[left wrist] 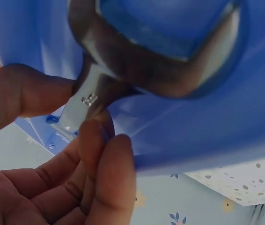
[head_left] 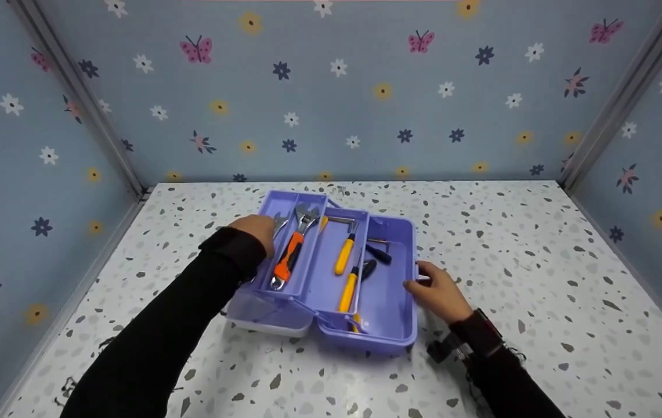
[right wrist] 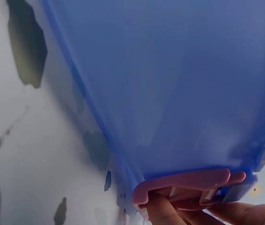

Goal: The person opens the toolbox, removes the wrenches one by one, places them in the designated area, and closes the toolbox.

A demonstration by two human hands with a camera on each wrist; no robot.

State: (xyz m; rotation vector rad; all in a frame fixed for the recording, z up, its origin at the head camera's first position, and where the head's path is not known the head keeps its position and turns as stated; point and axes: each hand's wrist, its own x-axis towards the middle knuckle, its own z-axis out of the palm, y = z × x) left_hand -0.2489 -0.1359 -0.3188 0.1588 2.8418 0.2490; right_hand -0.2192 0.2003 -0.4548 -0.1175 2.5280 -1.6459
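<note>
Left hand (head_left: 256,229) sits at the 9 o'clock side of the open purple toolbox (head_left: 389,325), over the raised tray (head_left: 277,204). The left wrist view shows thumb and fingers (left wrist: 105,173) pinching the flat shank of an open-end spanner (left wrist: 137,65); the spanner's forked head lies just beyond the fingertips, up against the blue plastic. In the head view its head (head_left: 280,221) shows just at 3 o'clock of the knuckles, so the spanner lies in the tray's left compartment, touching the hand.

Next along, in the tray's right compartment: an adjustable wrench with an orange grip (head_left: 289,255). Its long axis runs 12 to 6 o'clock, slightly tilted, parallel to the tray's length. It is just beside the left hand, not touched.

Main well of the box: two yellow-handled tools (head_left: 344,254), also lying roughly 12 to 6, and dark-handled pieces (head_left: 378,253) beside them.

Right hand (head_left: 438,290) is at the box's 3 o'clock wall, fingers curled onto the pink latch (right wrist: 184,185); the right wrist view shows fingertips (right wrist: 163,211) under that latch, gripping it. This hand is well apart from the spanner, with the whole box between.

Judgement: the spanner's long axis follows the tray, 12 to 6, and the left hand is by far the nearer, already holding it.

The box stands on a speckled table (head_left: 539,261).
</note>
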